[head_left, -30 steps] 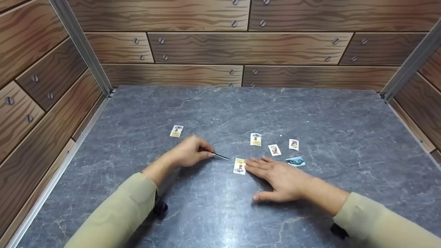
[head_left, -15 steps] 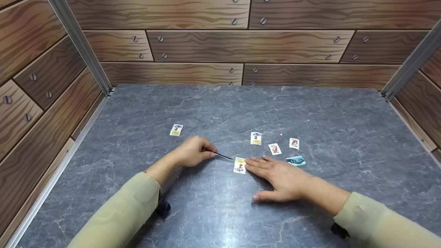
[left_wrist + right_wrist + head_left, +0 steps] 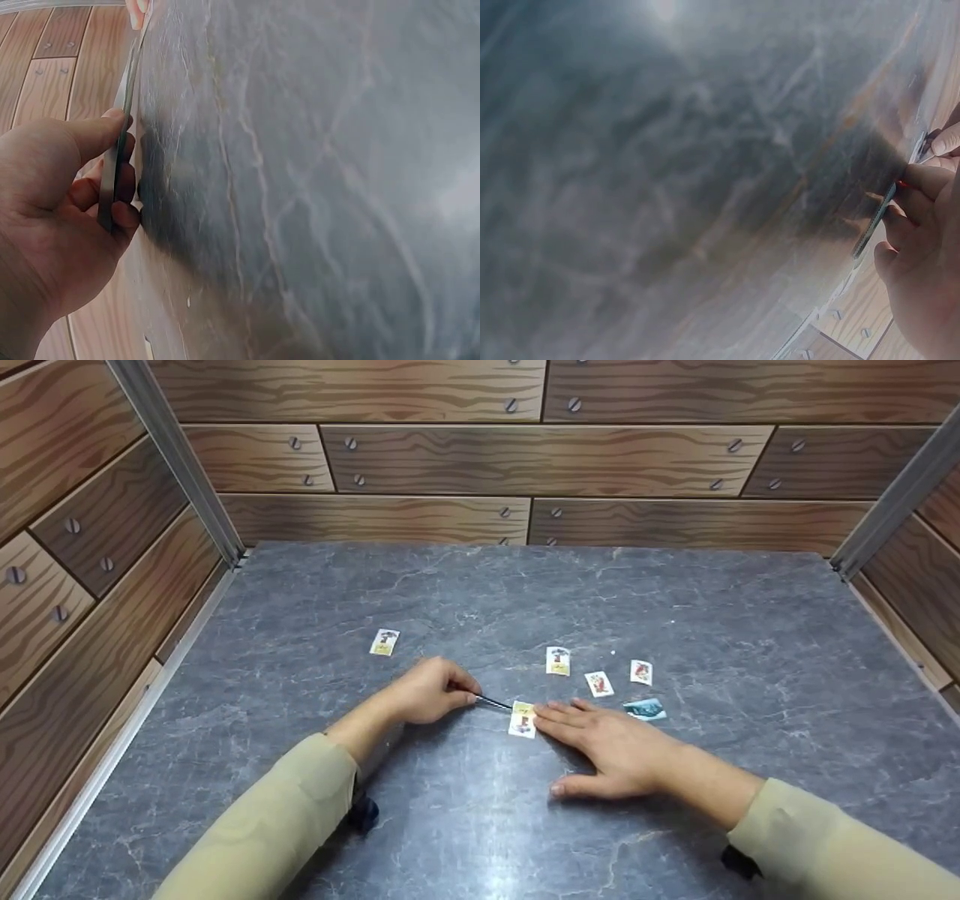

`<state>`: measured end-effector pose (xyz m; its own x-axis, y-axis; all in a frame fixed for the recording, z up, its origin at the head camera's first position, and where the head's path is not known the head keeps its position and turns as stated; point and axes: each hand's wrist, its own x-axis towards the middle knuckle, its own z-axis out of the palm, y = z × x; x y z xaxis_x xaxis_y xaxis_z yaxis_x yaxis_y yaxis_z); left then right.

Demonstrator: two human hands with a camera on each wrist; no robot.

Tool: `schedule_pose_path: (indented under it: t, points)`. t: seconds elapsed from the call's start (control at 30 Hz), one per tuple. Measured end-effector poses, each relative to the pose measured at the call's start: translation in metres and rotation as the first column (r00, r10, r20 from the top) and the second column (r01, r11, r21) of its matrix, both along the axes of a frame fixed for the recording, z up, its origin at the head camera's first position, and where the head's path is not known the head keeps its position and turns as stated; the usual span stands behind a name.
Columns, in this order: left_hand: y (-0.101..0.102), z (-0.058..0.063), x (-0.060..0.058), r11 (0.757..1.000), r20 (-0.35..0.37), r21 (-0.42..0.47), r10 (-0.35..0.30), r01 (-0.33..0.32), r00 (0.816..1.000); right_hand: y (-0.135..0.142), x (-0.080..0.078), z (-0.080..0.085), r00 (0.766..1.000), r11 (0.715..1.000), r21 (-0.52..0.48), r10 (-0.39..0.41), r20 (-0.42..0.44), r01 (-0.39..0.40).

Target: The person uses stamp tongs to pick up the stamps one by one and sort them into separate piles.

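My left hand (image 3: 435, 691) pinches slim metal tweezers (image 3: 109, 184) between thumb and fingers, the other fingers curled behind. In the head view the tweezers' tips reach the upper left edge of a small yellow-and-white picture stamp (image 3: 523, 721) on the tabletop. Flat on the table, my right hand (image 3: 619, 754) has its fingers straight and its thumb spread, with fingertips right at the stamp's right edge. A blue picture piece (image 3: 646, 709) lies just beyond the right knuckles. In the right wrist view the stamp is not clearly made out.
Beyond the right hand lie another yellow-and-white stamp (image 3: 558, 661) and two small red-printed ones, the nearer stamp (image 3: 599, 684) tilted. One more stamp (image 3: 385, 642) lies at the left. Wood-patterned walls (image 3: 480, 457) enclose the grey marbled table (image 3: 450, 585).
My left hand has slid a little to the right, bringing the tweezers' tips from short of the stamp to its edge. The right hand has stayed in place.
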<state>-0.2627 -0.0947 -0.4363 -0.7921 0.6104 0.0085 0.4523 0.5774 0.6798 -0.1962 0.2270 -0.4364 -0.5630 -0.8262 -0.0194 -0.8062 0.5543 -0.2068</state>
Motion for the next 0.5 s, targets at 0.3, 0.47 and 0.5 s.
schedule_pose_path:
  t: [0.3, 0.47, 0.5]
  points:
    - [0.0035, -0.0016, -0.0006, 1.000, -0.025, -0.009, 0.020, -0.021, 0.999, -0.0002, -0.0001, -0.0001, 1.000, 1.000, -0.007, 0.003, -0.010, -0.003]
    - [0.0047, -0.0026, -0.0011, 1.000, -0.022, -0.004, 0.019, -0.019, 1.000, 0.0007, 0.0008, -0.0005, 1.000, 1.000, -0.005, 0.001, -0.010, -0.001]
    - [0.0048, -0.0026, -0.0009, 1.000, -0.023, -0.004, 0.019, -0.019, 1.000, 0.0009, 0.0010, -0.0008, 1.000, 1.000, -0.005, 0.000, -0.010, 0.000]
